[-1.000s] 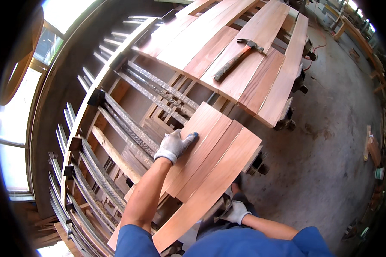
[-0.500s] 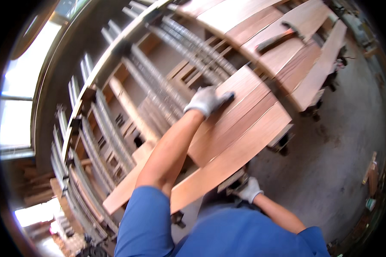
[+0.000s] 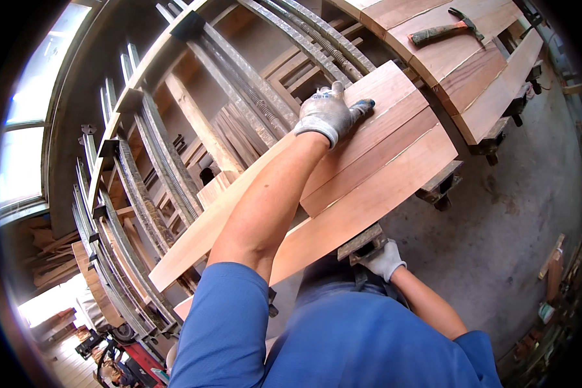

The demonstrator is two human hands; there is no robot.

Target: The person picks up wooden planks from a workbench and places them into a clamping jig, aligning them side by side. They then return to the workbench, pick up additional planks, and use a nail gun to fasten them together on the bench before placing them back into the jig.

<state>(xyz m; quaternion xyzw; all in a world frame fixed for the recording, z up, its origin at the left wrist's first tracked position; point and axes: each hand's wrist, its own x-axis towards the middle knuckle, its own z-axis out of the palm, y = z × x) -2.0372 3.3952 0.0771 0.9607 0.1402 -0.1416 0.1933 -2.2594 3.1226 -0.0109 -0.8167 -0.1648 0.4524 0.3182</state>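
Observation:
My left hand, in a white glove with darker fingertips, grips the upper left edge of a panel of pale and reddish wooden boards. Its thumb lies across the top face; the fingers curl at the edge and are partly hidden. Low and close to my body, my gloved right hand is closed at the end of a metal bar clamp under the panel's near edge. Its fingertips are hidden behind the clamp. Between the boards run thin pale glue-like lines, and their ends are staggered.
A claw hammer lies on a second board panel at the upper right. Long metal clamp bars stretch across a rack with a curved-looking pale rail at left. Loose wood lies on the concrete floor at right.
The whole view has shifted, so the panels and hammer sit higher and farther right. Both hands keep about the same places on the panel and the clamp.

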